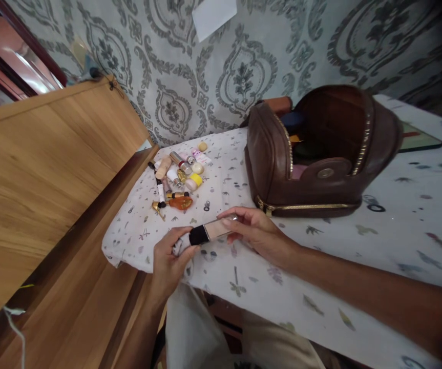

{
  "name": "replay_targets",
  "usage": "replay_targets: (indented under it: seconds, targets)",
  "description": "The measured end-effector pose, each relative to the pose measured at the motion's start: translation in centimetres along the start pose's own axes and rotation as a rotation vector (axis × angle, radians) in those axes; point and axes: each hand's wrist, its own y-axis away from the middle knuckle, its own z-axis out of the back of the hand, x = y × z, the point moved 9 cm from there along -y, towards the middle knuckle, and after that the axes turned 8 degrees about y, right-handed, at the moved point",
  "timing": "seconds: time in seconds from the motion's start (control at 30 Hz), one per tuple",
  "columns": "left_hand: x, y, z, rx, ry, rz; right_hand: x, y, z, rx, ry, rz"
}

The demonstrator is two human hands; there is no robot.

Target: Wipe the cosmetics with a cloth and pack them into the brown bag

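- Black at one end and pale beige along the body, a slim bottle (215, 230) is held between both hands above the near part of the table, in front of the bag; any label is too blurred to read.
- The left hand (171, 262) grips its black end together with a crumpled whitish wad (181, 244), mostly hidden by the fingers; whether this is cloth or tissue I cannot tell.
- The right hand (261, 233) pinches the other end, thumb and fingers covering part of it; its forearm is cut off at the right edge.
- A brown leather bag (305, 195) stands with its zipped top wide open. Inside, a dark blue item (293, 121), a bit of yellow and something pink (298, 171) show; the rest sinks into shadow.
- Behind the bag, a green-edged flat object (420, 138) is partly covered.
- Left of the bag, small cosmetic containers lie crowded on the patterned white cloth (226, 177), overlapping: a yellow-banded jar (194, 182), an amber bottle (181, 203), several tubes. Their contents are hard to make out.
- On the wallpaper, a white sheet (215, 18) is cropped by the top edge.
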Motion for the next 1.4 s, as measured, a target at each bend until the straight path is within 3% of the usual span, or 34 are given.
replay_targets:
  seconds: [0.2,0.33,0.43,0.6,0.73,0.87,1.1,1.27,1.33,1.4]
  targets:
    - [-0.5,-0.3,-0.1,-0.025,0.03,-0.016,0.1,0.1,-0.1,0.016,-0.052,-0.023]
    - [1.1,0.7,0.1,-0.173,0.149,0.109,0.1,0.3,-0.7,0.07,-0.067,-0.044]
    - [1.9,1.1,-0.1,-0.188,0.185,0.201,-0.1,0.5,-1.3,0.121,-0.034,-0.056]
    - [1.8,0.6,0.0,-0.139,0.207,0.263,0.2,1.0,-1.9,0.155,0.258,0.079]
    - [0.2,0.0,-0.2,-0.129,0.215,0.215,2.0,1.4,-1.4,0.024,0.53,0.253]
    - [-1.5,-0.4,-0.9,-0.09,0.225,0.123,3.0,1.7,-1.8,0.038,0.708,0.304]
    - [-1.2,-1.5,0.7,-0.263,0.343,0.16,3.2,1.9,-2.2,0.053,0.801,0.377]
    - [-4.0,-3.4,-1.5,-0.004,0.167,0.012,3.4,2.3,-2.7,0.089,0.831,0.473]
    - [-3.3,-3.6,-2.0,0.024,0.224,0.097,3.2,2.2,-2.5,0.093,0.801,0.434]
    - [-1.7,-3.3,-2.1,-0.058,0.402,0.259,3.0,2.0,-2.3,0.091,0.757,0.368]
